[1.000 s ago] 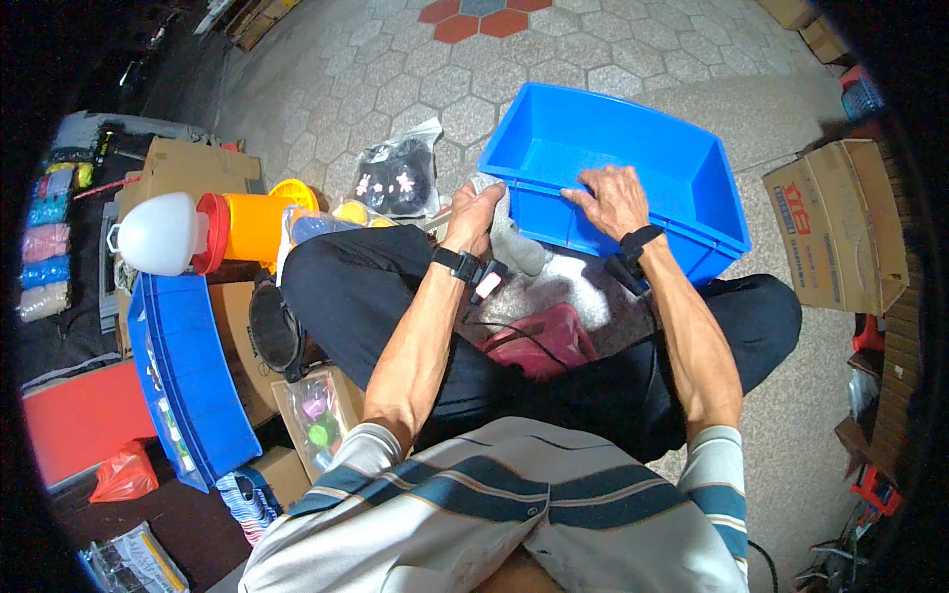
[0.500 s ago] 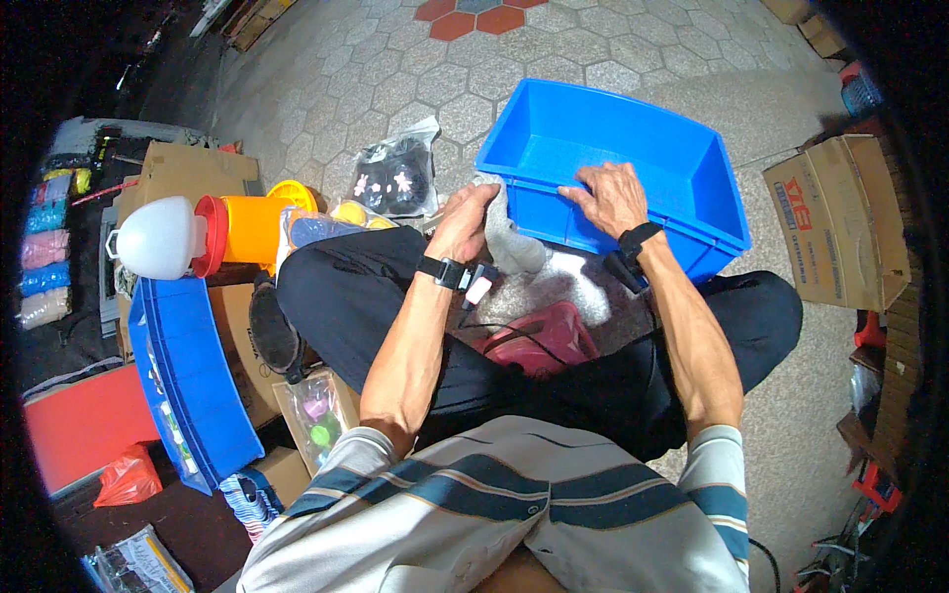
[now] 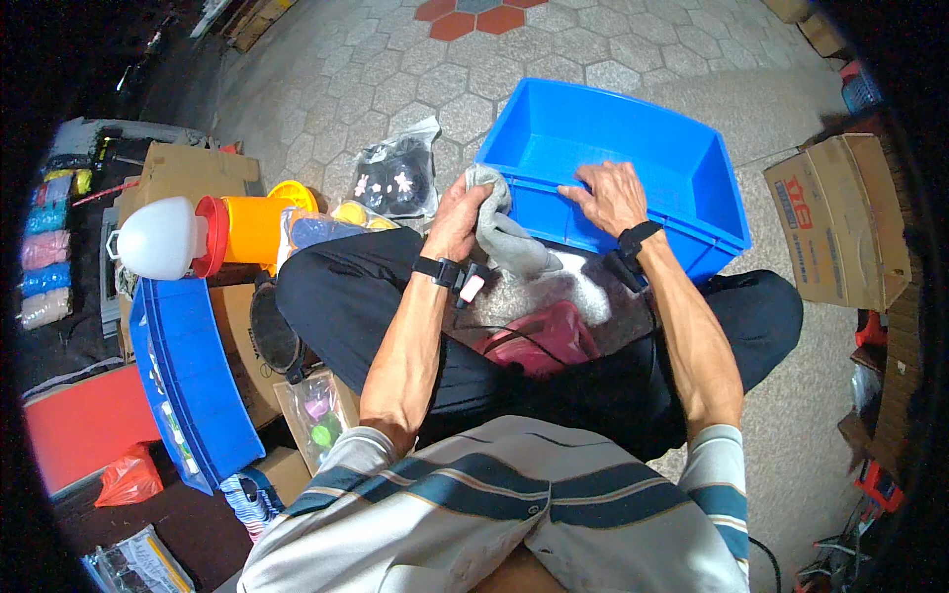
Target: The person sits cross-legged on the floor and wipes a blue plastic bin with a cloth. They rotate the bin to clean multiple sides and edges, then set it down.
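Blue plastic bin (image 3: 633, 148), tilted on lap: left hand (image 3: 457, 219) clamped on grey cloth (image 3: 504, 232) at near rim; right hand (image 3: 611, 195) flat, fingers spread, on rim.

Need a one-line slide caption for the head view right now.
Seated person's left hand presses a grey cloth against a blue bin, right hand on its rim.

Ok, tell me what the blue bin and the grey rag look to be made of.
Blue bin: likely moulded plastic, going by its smooth uniform colour, slight sheen and stiff thin walls. Grey rag: soft woven or knit cloth, matte, bunched and folded in the left hand.
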Action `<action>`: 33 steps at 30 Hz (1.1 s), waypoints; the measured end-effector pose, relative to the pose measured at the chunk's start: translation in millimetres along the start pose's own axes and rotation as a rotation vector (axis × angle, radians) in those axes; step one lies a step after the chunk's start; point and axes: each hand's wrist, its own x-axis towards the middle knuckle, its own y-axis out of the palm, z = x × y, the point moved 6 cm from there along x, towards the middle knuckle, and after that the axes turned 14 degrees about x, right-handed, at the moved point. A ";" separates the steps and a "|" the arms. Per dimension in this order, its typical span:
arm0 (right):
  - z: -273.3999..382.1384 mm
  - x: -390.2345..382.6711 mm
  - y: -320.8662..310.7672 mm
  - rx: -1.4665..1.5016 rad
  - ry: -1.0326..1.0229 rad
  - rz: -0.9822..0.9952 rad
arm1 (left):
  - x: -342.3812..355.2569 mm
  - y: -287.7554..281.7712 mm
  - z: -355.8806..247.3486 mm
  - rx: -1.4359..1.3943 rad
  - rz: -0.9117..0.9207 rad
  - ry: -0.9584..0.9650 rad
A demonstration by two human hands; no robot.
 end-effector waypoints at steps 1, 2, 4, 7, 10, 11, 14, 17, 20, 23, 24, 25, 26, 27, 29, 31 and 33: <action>-0.9 -0.5 0.8 -0.002 0.016 0.011 | 1.8 -0.6 6.5 -0.021 -0.030 0.017; -0.4 -0.9 0.7 0.000 0.011 0.010 | 2.8 -1.7 12.7 -0.051 -0.053 0.025; -1.7 -1.4 1.2 -0.004 0.037 0.031 | 4.4 -4.0 23.9 -0.069 -0.075 0.019; 0.2 -2.1 0.2 0.019 0.020 0.012 | 8.4 -10.1 37.8 -0.063 -0.146 -0.010; 1.5 -2.4 0.6 0.002 0.006 -0.003 | 14.5 -11.8 40.9 0.005 -0.181 -0.030; 0.9 -2.4 0.9 -0.002 0.010 0.001 | 17.2 -13.4 39.1 0.108 -0.227 -0.059; -1.1 -2.7 2.8 -0.013 0.016 0.017 | 14.5 -6.0 30.3 0.035 -0.203 -0.090; 0.0 -3.2 2.8 -0.002 -0.010 0.012 | 2.7 -4.3 19.7 0.142 -0.223 -0.180; 0.4 -3.4 1.8 0.018 -0.022 -0.005 | -0.1 1.0 17.4 0.104 -0.245 -0.189; -1.4 -4.2 2.9 0.000 -0.010 0.000 | 6.8 2.7 22.3 -0.097 -0.265 -0.175; -1.9 -4.2 4.0 -0.006 -0.010 0.015 | 9.6 1.4 22.0 -0.024 -0.232 -0.171; -1.6 -4.1 4.9 -0.010 -0.025 0.020 | 11.7 -2.2 20.7 0.049 -0.199 -0.167; -1.1 -4.3 4.8 -0.006 -0.037 0.010 | 11.7 -7.9 23.3 0.145 -0.219 -0.226; 0.5 -4.3 4.4 0.001 -0.064 -0.010 | 12.6 -7.3 25.2 0.108 -0.167 -0.246; 2.0 -3.5 5.0 0.004 -0.086 -0.018 | 12.6 -10.6 32.5 0.047 -0.138 -0.372; 0.7 -4.7 6.3 -0.009 -0.065 0.013 | 19.5 -6.2 36.4 -0.080 -0.044 -0.419; 0.9 -6.3 4.6 0.001 -0.073 0.007 | 28.7 0.2 39.8 -0.256 0.067 -0.466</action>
